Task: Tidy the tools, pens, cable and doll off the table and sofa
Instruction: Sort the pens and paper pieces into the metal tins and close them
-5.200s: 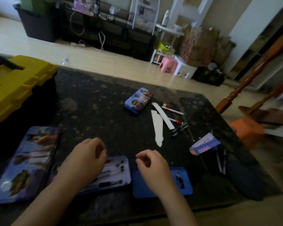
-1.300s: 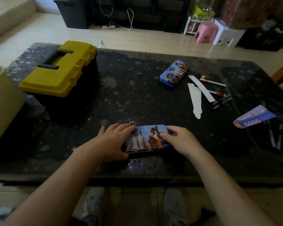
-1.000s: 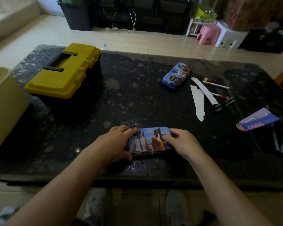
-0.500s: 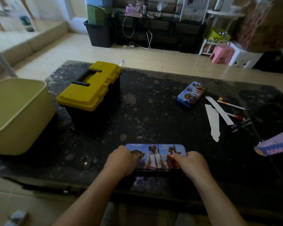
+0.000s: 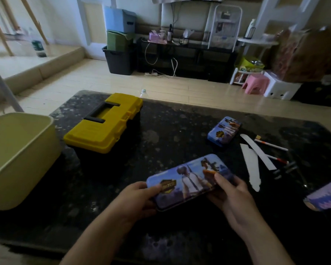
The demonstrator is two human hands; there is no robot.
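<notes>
Pens [image 5: 271,146] lie loose toward the right of a dark speckled table [image 5: 180,127], which fills most of the view. At the table's left end is a pale yellow-green tub [image 5: 52,131], open at the top; whether it stands on the table or just beside it I cannot tell. Right of it, on the table, sits a toolbox [image 5: 107,129] with a black body, a closed yellow lid and a black handle lying flat.

Over the near middle of the table both hands hold a long pencil tin [image 5: 187,180] with a printed picture lid, closed and tilted so its right end is higher. The left hand [image 5: 138,199] grips the left end, thumb on the lid and fingers curled beneath. The right hand [image 5: 231,196] grips the right end the same way. The hands are apart, one at each end.

A smaller printed tin [image 5: 225,131] lies closed farther back on the right. A purple card [image 5: 325,199] lies at the right edge. Two white strips [image 5: 250,165] lie between the small tin and the pens, crossing at their far ends. One white pen with an orange band lies past the strips, a red-tipped pen [image 5: 276,160] pokes out from under one, and a few dark pens [image 5: 285,168] lie just beyond.
</notes>
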